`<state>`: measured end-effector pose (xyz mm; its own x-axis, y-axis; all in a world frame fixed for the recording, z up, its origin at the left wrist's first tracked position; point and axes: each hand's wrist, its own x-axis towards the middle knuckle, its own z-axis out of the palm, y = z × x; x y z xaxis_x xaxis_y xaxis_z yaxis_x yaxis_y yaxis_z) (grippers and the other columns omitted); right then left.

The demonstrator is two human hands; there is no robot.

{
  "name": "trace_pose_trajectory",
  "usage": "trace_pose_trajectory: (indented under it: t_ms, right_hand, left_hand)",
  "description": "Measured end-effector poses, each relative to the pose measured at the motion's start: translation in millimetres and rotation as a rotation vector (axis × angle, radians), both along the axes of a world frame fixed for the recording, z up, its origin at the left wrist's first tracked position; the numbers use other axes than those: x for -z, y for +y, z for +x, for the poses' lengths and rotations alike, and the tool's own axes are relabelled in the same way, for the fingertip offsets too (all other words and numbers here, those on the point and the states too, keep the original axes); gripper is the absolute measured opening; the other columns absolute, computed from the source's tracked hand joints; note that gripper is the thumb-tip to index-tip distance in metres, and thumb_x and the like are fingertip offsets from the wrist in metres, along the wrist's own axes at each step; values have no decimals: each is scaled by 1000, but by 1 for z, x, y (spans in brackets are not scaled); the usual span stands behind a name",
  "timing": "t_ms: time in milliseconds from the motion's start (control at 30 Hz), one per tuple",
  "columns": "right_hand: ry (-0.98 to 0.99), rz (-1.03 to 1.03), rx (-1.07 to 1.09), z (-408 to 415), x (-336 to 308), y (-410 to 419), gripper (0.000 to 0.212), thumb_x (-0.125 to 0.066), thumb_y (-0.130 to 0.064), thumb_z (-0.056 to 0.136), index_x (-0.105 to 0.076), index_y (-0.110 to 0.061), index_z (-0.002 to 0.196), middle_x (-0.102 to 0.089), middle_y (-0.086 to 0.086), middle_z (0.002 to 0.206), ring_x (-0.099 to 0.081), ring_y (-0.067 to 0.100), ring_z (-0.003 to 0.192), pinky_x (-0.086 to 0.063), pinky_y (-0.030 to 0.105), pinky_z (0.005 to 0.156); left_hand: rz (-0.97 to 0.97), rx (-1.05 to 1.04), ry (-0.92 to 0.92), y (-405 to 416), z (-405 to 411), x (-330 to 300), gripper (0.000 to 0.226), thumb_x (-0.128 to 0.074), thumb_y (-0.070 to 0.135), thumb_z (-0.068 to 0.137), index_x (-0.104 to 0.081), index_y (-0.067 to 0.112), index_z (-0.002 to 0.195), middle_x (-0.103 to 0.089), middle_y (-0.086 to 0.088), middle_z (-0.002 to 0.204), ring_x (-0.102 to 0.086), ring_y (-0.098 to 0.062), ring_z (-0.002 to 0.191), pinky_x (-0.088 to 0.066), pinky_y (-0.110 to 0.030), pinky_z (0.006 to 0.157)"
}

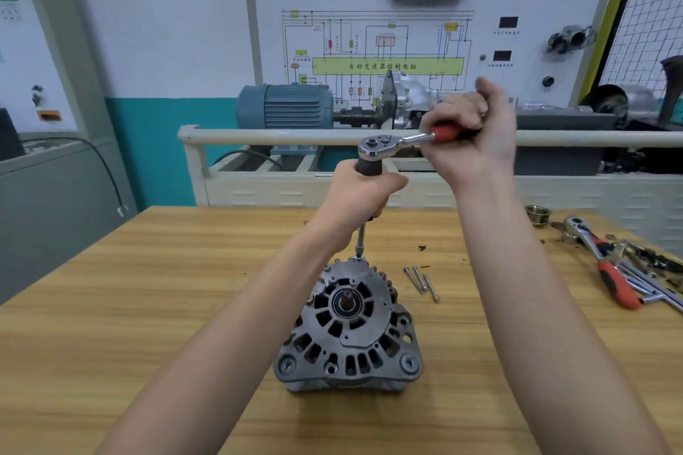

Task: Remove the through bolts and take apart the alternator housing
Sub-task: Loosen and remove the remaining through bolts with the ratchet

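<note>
Both my hands on the ratchet, working a bolt at the far edge of the alternator.

My left hand [364, 188] is wrapped around the dark grip of the upright extension bar [361, 238], holding it steady, while my right hand [469, 129] is clenched around the red handle of the ratchet [401, 142], forearm raised and wrist bent inward. The bar's thin steel shaft drops straight to the top rim of the alternator [351, 325], which sits on the wooden table [111, 307] in front of me, shaft end up. Its housing is dull grey cast metal, ribbed and slotted with vents, a bearing ring at the centre. Three slim bolts [421, 283] lie loose just to its right. A second red-handled ratchet [602, 262] rests among tools at the table's right edge.
</note>
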<state>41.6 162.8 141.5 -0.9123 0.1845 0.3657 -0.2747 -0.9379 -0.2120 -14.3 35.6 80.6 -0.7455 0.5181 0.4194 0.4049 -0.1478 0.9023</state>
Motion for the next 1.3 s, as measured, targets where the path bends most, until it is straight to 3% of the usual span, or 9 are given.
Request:
trace_pose_trajectory:
  t_ms: [100,233,333,533,733,867,967,1167,1300]
  right_hand:
    - [-62,-44,-158,-26,-7,-3,54,-40,-26,98,-33,-16,45,-29,-4,32,-26,10,22,-21,14,28]
    - [18,-49,-225,-29,-4,-8,54,-39,-21,95,-33,-12,42,-29,-3,31,-26,11,21,-18,17,28]
    - [98,-120,-102,-8,6,-11,58,-35,-20,98,-31,-15,40,-26,-5,32,-23,8,22,-17,17,28]
    - [173,-9,527,36,34,-43,57,-33,-13,98,-31,-20,41,-22,-6,36,-18,8,33,-25,22,35]
    - [67,-36,226,18,11,-17,55,-37,-11,94,-28,-18,40,-22,-7,34,-18,7,27,-19,19,30]
    - [-15,12,-1,-1,-4,-11,58,-35,-13,97,-26,-16,40,-22,-7,32,-19,7,24,-17,17,28]
    - [4,0,98,6,0,-17,56,-37,-11,95,-27,-18,40,-22,-7,34,-18,7,26,-17,18,29]
    - [140,24,555,40,31,-53,59,-34,-13,98,-30,-21,39,-20,-7,37,-16,9,34,-24,22,36]
    - [105,18,403,34,21,-38,55,-37,-11,94,-29,-20,41,-20,-7,36,-16,8,31,-21,21,33]
  left_hand:
    - [-53,155,74,-10,-2,-5,42,-68,8,74,-45,24,43,-35,8,42,-31,-11,40,-30,-21,46]
    - [-137,359,84,-12,-1,-10,43,-65,5,73,-41,21,42,-30,5,40,-28,-13,37,-28,-21,44]
    - [-61,266,36,-6,1,-3,48,-64,4,74,-37,22,40,-27,7,40,-22,-9,35,-24,-19,42]
    - [159,-157,5,8,6,7,40,-59,-4,81,-36,15,54,-27,1,48,-21,-16,46,-19,-29,50]
    - [-65,161,143,-10,2,-4,38,-69,12,70,-44,21,42,-36,4,40,-31,-15,39,-29,-21,46]
    - [-74,324,78,-13,-1,-8,42,-66,6,72,-42,22,41,-30,7,40,-24,-11,35,-23,-19,43]
    - [-23,274,32,-12,-1,-5,45,-62,6,74,-37,22,40,-27,6,41,-20,-11,37,-19,-21,45]
    - [172,-236,13,4,12,7,45,-57,-5,78,-34,18,47,-30,6,42,-24,-16,46,-22,-29,48]
    - [23,-70,108,-6,8,3,45,-66,4,75,-41,22,42,-35,5,41,-31,-17,43,-30,-27,51]
